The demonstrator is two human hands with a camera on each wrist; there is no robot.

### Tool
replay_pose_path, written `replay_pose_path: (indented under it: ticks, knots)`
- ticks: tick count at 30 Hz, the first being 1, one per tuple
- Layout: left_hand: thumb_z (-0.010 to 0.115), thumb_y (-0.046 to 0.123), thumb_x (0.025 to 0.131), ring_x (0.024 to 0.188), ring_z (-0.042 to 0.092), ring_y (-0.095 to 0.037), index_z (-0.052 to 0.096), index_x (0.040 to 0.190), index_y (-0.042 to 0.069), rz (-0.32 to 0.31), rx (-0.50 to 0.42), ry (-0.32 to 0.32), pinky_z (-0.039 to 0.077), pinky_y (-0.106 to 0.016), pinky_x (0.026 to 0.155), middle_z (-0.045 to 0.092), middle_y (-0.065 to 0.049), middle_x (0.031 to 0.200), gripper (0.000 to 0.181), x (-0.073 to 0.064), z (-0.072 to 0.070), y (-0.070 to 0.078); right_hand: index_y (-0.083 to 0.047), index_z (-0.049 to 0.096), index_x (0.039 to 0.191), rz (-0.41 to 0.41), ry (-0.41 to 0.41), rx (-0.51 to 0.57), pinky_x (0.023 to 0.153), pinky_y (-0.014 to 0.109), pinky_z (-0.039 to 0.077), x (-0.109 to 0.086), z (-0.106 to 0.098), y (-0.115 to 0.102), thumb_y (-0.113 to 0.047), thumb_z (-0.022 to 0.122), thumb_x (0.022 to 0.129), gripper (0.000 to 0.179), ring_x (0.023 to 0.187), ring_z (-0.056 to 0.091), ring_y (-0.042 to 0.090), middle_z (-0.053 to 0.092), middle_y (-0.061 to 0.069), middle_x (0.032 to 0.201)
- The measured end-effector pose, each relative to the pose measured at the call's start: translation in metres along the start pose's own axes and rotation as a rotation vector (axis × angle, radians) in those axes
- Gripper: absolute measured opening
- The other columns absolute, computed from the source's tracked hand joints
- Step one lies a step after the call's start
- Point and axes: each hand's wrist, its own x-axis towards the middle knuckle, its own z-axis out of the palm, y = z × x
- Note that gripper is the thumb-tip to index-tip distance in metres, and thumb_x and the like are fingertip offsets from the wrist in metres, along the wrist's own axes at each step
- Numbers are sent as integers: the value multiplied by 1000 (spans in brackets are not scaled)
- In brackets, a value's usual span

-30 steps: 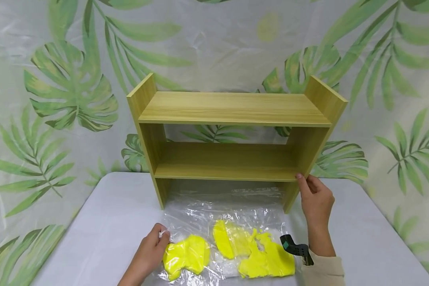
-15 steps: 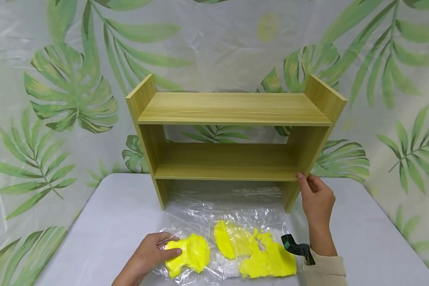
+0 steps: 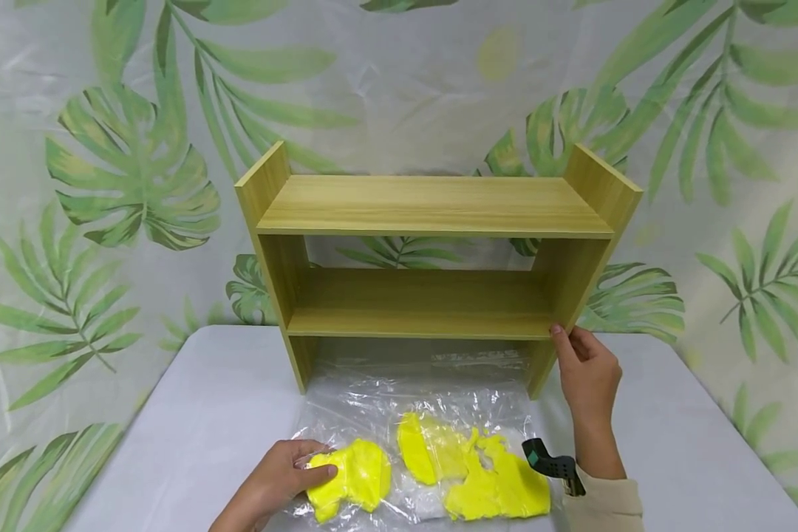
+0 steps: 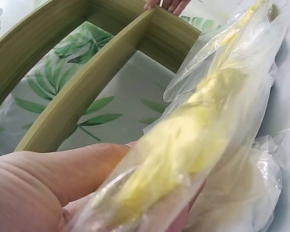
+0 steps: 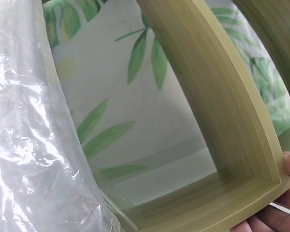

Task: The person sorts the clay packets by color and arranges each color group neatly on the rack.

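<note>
A clear plastic bag [image 3: 364, 403] with bright yellow, soft-looking pieces inside lies at the front of the table. My left hand [image 3: 273, 476] grips its left part around one yellow lump [image 3: 359, 473], thumb on top. In the left wrist view the thumb [image 4: 82, 169] lies on the near side of the plastic, with fingers partly hidden behind it. A light wooden two-tier shelf [image 3: 425, 203] stands upright behind the bag. My right hand [image 3: 592, 380] holds its right side panel near the lower board, thumb in front. In the right wrist view its fingers [image 5: 280, 215] reach round the panel's outer side.
Another yellow piece [image 3: 499, 480] with a ragged edge lies in the bag's right part. The white table [image 3: 219, 399] ends just behind the shelf. A leaf-patterned curtain [image 3: 406, 89] hangs at the back. A black wrist mount [image 3: 552, 465] sits at my right sleeve.
My left hand has shifted from the bag's left edge onto the yellow lump, and its thumb now lies over it. The right hand and the shelf stay in place.
</note>
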Motion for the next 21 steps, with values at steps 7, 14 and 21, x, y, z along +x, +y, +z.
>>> replay_pose_path:
  ticks: [7,14,21]
  knots:
    - [72,20,87,56,50,-10,61,125,0,47,-88,-83,48,-26,55,60,2,75,44,1,-3,3,-16,66,125,-32,-21,33,66,3,41,-1,-1,0,-44,61,93,43,98,68,23,71,12,107]
    - [73,24,86,82,63,-16,60,127,1,112,-89,-38,55,-29,66,64,-12,119,49,-2,-9,16,-18,66,126,-65,-23,20,68,4,40,1,-3,-1,-41,59,95,39,101,66,29,70,12,108]
    - [71,24,88,80,66,-19,56,130,-2,157,-77,17,56,-30,65,68,-12,108,52,-13,-15,23,-18,66,126,-60,-45,2,68,4,39,-1,-3,1,-41,58,95,40,100,67,25,70,10,108]
